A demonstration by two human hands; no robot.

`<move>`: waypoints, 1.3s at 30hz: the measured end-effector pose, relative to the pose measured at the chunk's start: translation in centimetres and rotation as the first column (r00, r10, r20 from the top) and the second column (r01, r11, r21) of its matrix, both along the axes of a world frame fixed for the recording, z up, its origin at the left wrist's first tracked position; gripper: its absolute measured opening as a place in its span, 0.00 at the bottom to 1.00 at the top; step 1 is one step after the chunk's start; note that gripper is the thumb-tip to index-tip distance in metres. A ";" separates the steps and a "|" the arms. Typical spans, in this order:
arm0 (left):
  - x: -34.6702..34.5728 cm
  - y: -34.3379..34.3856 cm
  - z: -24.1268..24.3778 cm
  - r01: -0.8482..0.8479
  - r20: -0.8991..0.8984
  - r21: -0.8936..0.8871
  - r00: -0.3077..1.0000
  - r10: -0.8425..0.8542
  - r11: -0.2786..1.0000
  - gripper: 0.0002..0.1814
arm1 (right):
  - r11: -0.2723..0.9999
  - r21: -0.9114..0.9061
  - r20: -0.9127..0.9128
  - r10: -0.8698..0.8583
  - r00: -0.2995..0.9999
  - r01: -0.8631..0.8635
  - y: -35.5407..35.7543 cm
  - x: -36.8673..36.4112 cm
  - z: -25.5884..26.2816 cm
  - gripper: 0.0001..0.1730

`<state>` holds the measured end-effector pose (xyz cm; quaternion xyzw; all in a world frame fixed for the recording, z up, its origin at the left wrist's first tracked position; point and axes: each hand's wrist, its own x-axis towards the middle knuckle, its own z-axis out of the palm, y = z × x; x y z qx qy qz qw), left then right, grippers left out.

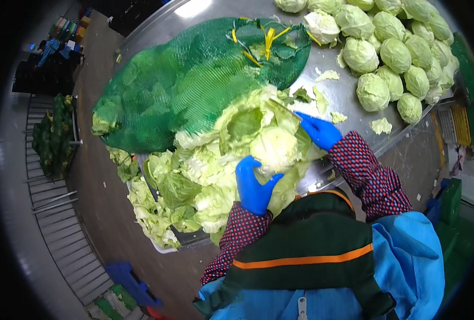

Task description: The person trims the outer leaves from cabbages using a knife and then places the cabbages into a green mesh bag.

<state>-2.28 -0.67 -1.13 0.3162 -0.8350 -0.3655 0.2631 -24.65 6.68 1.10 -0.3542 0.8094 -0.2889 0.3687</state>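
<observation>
Both my hands wear blue gloves. My left hand (255, 186) is at the lower left side of a pale cabbage head (275, 148), thumb and forefinger apart. Whether its fingertips press on the head is unclear. In my right hand (320, 129), at the head's upper right, is a thin blade (284, 108), apparently a knife, its handle hidden by the fingers. Loose outer leaves (241, 124) spread around the head. A heap of cut cabbage leaves (213, 196) lies left of my left hand.
A filled green mesh sack (205, 76) with yellow ties (269, 42) lies across the metal table (341, 94). Cabbage heads (395, 54) are piled at the back right. Leaf scraps (381, 126) lie nearby. A person (54, 50) is far left, beyond more sacks (53, 138).
</observation>
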 end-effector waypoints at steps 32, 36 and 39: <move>0.3 -4.0 2.0 0.137 0.152 -0.024 0.980 -0.132 0.990 0.55 | 0.935 -0.285 0.153 -0.173 0.973 0.211 -3.1 4.2 -5.4 0.35; 5.0 -4.0 3.6 -0.266 -0.019 0.557 0.943 0.332 0.787 0.42 | 0.992 -0.124 0.263 -0.004 0.965 0.037 -2.4 2.3 -5.8 0.27; 3.6 0.1 -3.0 -0.354 -0.094 0.791 0.735 0.671 0.499 0.37 | 0.998 -0.057 0.329 0.009 0.944 0.010 1.2 6.6 -4.7 0.27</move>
